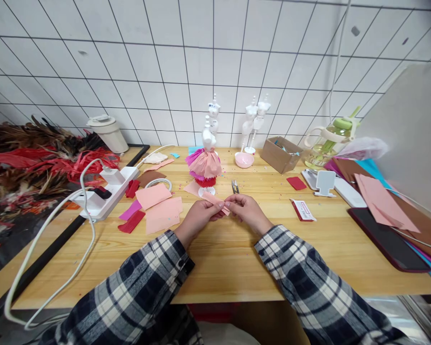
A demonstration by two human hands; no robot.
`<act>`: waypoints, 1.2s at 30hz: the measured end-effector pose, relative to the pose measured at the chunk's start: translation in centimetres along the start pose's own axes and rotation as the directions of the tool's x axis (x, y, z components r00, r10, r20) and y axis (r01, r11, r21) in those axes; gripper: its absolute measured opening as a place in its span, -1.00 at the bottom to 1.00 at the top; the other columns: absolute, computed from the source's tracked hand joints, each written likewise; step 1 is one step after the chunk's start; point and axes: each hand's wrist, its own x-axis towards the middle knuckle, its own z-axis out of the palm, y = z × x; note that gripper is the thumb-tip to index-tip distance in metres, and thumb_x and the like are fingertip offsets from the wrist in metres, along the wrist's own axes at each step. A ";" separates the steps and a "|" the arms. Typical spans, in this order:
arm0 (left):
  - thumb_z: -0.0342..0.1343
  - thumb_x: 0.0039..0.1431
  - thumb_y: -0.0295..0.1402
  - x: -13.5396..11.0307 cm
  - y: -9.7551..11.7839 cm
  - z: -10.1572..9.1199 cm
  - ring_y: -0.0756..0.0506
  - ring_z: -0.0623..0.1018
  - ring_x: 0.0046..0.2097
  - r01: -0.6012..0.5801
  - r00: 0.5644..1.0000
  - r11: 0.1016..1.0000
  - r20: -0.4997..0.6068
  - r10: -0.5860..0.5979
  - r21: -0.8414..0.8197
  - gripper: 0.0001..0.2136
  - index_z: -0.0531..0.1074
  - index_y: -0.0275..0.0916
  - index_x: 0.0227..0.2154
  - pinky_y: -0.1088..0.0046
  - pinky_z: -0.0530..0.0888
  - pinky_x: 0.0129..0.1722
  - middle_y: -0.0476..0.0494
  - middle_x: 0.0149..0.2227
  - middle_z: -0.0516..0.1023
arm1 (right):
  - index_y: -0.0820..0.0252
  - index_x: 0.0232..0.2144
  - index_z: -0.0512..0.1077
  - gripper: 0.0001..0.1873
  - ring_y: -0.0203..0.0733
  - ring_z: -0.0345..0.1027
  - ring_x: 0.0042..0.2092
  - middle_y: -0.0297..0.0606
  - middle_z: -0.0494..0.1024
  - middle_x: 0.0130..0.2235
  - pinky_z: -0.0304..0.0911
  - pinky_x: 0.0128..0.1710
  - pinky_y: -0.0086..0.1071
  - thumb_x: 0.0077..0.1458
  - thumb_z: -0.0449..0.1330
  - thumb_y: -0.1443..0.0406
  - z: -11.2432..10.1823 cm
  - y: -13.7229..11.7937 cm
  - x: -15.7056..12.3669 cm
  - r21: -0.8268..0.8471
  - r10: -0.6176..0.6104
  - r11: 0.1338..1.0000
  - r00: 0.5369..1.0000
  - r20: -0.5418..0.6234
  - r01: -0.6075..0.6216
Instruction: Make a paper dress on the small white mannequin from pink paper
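My left hand (198, 215) and my right hand (244, 210) meet at the middle of the wooden table (222, 258), both pinching a small folded strip of pink paper (215, 199) between their fingertips. Just behind them stands a white mannequin figure (207, 158) dressed in a layered pink and red paper skirt. Small scissors (234, 186) lie on the table right behind my right hand. Loose pink paper sheets (159, 207) lie to the left of my left hand.
A white power strip (106, 191) with cables sits at the left, beside feathers and red strips (32, 163). Bare white mannequins (255, 120), a pink bowl (244, 159), a cardboard box (282, 153), a green bottle (330, 136) and stacked coloured sheets (384, 201) fill the back and right.
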 end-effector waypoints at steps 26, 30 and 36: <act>0.18 -0.02 -0.17 -1.0 0.0 0.4 -0.01 0.39 -0.46 -0.197 0.961 0.830 0.269 0.060 0.521 -0.75 0.54 -0.29 -0.51 0.51 0.26 -0.43 0.00 -0.54 0.50 | 0.24 -0.31 0.54 -0.57 -0.35 0.10 -0.54 -0.36 0.39 -0.53 0.03 -0.53 -0.43 0.06 0.15 -0.01 -1.2 0.5 0.3 -0.023 -0.101 0.995 0.995 -0.022 0.101; 0.24 -0.06 -0.15 -0.9 0.0 0.6 -0.02 0.42 -0.42 -0.127 0.971 0.937 0.234 0.050 0.326 -0.73 0.57 -0.30 -0.46 0.49 0.31 -0.38 -0.07 -0.47 0.55 | 0.19 -0.23 0.54 -0.62 -0.17 0.32 -0.26 -0.18 0.54 -0.27 0.22 -0.19 -0.30 0.18 0.04 0.09 -2.8 1.0 1.2 -0.571 -0.326 0.802 0.930 -0.172 0.175; 0.36 -0.15 -0.18 -1.3 0.1 1.3 0.02 0.47 -0.35 0.093 0.993 0.983 0.092 -0.079 -0.155 -0.71 0.57 -0.31 -0.43 0.56 0.34 -0.38 -0.12 -0.41 0.55 | 0.14 -0.21 0.54 -0.73 -0.10 0.31 -0.06 -0.12 0.54 -0.10 0.12 -0.04 -0.30 0.20 0.07 0.22 -2.9 0.8 1.8 -0.920 -0.307 0.361 0.951 0.034 0.150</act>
